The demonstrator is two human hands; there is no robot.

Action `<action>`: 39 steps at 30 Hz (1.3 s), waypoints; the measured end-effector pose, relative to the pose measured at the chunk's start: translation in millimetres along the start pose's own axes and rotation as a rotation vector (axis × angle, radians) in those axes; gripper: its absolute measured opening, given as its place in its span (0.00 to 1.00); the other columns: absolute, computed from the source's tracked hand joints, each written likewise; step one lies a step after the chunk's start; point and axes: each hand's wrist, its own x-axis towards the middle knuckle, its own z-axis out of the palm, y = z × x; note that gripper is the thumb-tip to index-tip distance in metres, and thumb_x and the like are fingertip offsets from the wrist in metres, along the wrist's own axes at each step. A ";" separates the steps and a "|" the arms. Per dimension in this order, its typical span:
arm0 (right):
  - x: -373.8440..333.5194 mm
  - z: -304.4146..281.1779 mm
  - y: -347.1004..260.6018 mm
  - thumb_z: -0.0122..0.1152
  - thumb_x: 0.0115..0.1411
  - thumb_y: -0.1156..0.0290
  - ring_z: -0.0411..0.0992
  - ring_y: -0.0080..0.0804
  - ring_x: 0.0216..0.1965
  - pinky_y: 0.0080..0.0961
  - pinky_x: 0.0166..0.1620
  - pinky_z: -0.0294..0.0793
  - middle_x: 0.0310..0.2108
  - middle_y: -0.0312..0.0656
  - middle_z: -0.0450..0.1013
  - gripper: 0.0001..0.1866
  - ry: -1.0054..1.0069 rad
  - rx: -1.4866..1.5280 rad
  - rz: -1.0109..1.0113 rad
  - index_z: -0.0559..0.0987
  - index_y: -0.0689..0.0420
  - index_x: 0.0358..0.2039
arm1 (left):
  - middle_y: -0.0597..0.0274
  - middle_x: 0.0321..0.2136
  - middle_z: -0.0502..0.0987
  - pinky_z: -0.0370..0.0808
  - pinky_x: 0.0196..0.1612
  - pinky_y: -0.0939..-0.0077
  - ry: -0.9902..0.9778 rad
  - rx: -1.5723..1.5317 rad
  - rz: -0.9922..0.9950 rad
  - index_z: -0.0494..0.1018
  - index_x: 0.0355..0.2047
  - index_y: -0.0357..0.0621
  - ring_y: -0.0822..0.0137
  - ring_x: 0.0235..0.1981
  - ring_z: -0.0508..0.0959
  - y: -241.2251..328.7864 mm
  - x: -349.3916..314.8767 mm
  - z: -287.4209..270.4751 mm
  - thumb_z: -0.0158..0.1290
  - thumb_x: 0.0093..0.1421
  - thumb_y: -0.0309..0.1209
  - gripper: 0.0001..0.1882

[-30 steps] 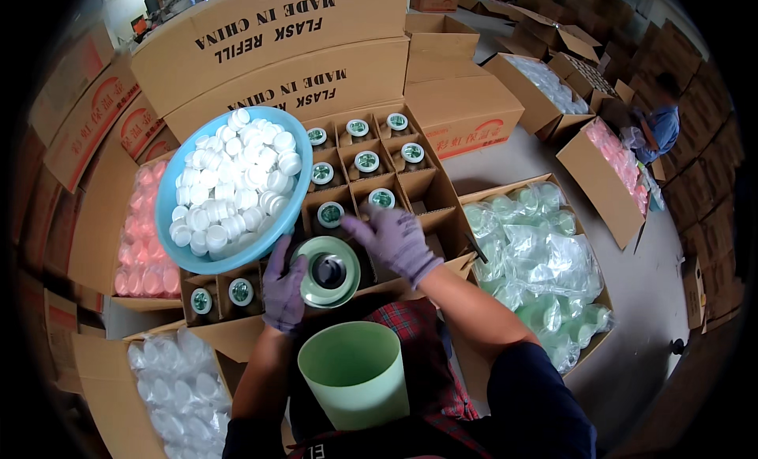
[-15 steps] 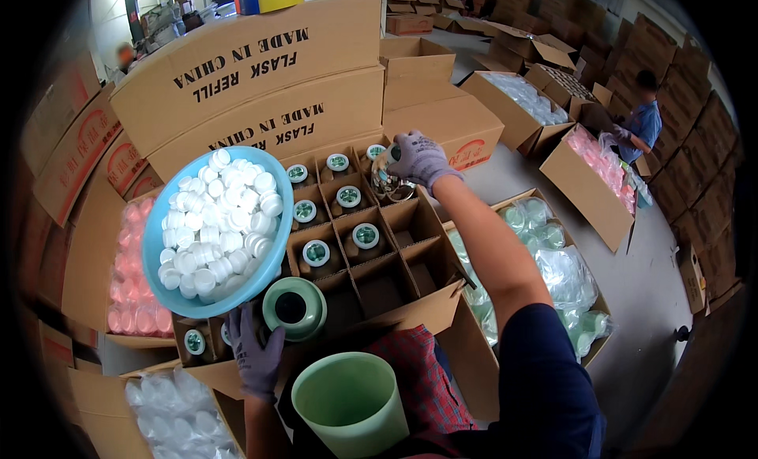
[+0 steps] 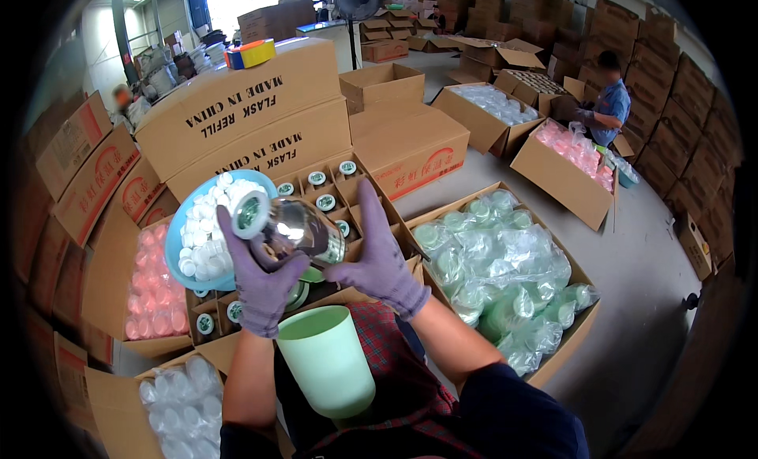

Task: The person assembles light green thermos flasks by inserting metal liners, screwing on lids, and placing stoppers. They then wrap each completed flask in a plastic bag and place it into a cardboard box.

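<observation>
A silvered glass flask refill point(image 3: 308, 231) lies tilted in the air between my gloved hands, its round mouth piece point(image 3: 251, 214) pointing left. My left hand point(image 3: 264, 293) is closed around the neck end. My right hand point(image 3: 385, 269) holds the base end, thumb below and fingers on the far side. Below them, a pale green open cylinder point(image 3: 328, 364) stands at my lap. Part of a green ring-shaped piece point(image 3: 297, 296) shows behind my left hand. Beyond is a divided carton point(image 3: 371, 171) of upright refills with similar mouth pieces.
A blue basin point(image 3: 170, 250) of white caps rests on the carton's left side. Cartons of pink point(image 3: 150, 289), clear point(image 3: 183, 408) and bagged green plastic parts point(image 3: 497, 269) surround me. Coloured tape rolls point(image 3: 249, 54) sit on a tall carton. Another person point(image 3: 612, 103) works at far right.
My right hand has lifted the flask refill out of the divided carton and brought it nearer. My left hand has left the green ring and basin and taken the neck end. The view has shifted.
</observation>
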 end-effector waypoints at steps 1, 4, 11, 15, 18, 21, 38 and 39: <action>-32.5 6.5 28.3 0.75 0.48 0.48 0.58 0.53 0.66 0.44 0.64 0.62 0.70 0.60 0.48 0.63 0.072 0.242 0.154 0.45 0.58 0.73 | 0.52 0.59 0.63 0.75 0.53 0.70 0.070 -0.081 0.057 0.34 0.73 0.45 0.59 0.52 0.73 5.5 11.0 0.7 0.60 0.47 0.18 0.59; -70.2 17.5 5.7 0.66 0.60 0.50 0.60 0.41 0.65 0.41 0.65 0.63 0.73 0.53 0.43 0.57 -0.031 1.068 0.671 0.34 0.47 0.75 | 0.53 0.60 0.60 0.75 0.52 0.69 0.075 -0.278 -0.141 0.35 0.73 0.46 0.66 0.53 0.69 12.4 11.4 -1.9 0.53 0.60 0.20 0.48; -7.2 -25.1 50.0 0.57 0.64 0.51 0.80 0.33 0.41 0.32 0.44 0.83 0.42 0.43 0.78 0.28 0.062 1.326 0.751 0.69 0.55 0.58 | 0.46 0.65 0.60 0.62 0.64 0.66 -0.389 0.027 -0.381 0.45 0.71 0.36 0.59 0.63 0.65 -11.4 -32.6 -81.0 0.47 0.66 0.22 0.36; 6.2 -34.1 126.4 0.57 0.62 0.50 0.78 0.30 0.41 0.31 0.45 0.81 0.43 0.41 0.77 0.30 -0.284 0.955 0.850 0.71 0.55 0.59 | 0.44 0.61 0.67 0.65 0.64 0.65 -0.342 0.474 -0.334 0.55 0.68 0.32 0.56 0.62 0.69 -47.9 -84.9 -129.0 0.43 0.69 0.24 0.28; 29.2 -24.8 80.0 0.61 0.60 0.53 0.73 0.22 0.40 0.21 0.42 0.77 0.45 0.35 0.74 0.33 -0.627 0.674 0.759 0.69 0.56 0.62 | 0.45 0.58 0.71 0.66 0.63 0.64 -0.400 0.264 -0.310 0.59 0.65 0.31 0.54 0.60 0.71 -31.5 -124.6 -91.4 0.47 0.67 0.26 0.28; 42.0 0.3 67.2 0.68 0.56 0.52 0.73 0.27 0.45 0.26 0.46 0.76 0.47 0.39 0.74 0.40 -1.009 0.473 0.478 0.66 0.56 0.64 | 0.44 0.53 0.73 0.69 0.60 0.66 -0.353 0.485 -0.218 0.64 0.62 0.32 0.51 0.55 0.75 -29.4 -146.8 -83.1 0.50 0.63 0.25 0.26; -119.3 -117.8 -2.7 0.59 0.68 0.61 0.75 0.30 0.43 0.29 0.45 0.76 0.44 0.44 0.78 0.22 -1.057 0.531 0.887 0.75 0.61 0.57 | 0.42 0.64 0.62 0.62 0.65 0.58 -0.427 0.620 -0.013 0.46 0.69 0.28 0.51 0.62 0.66 -24.0 -290.6 -101.8 0.62 0.56 0.42 0.51; -149.4 -138.6 -10.2 0.61 0.66 0.64 0.74 0.27 0.45 0.26 0.48 0.75 0.46 0.41 0.77 0.22 -1.003 0.532 0.982 0.75 0.59 0.57 | 0.41 0.63 0.62 0.63 0.64 0.59 -0.373 0.551 -0.061 0.48 0.68 0.28 0.51 0.62 0.67 -31.1 -297.7 -100.8 0.62 0.55 0.40 0.50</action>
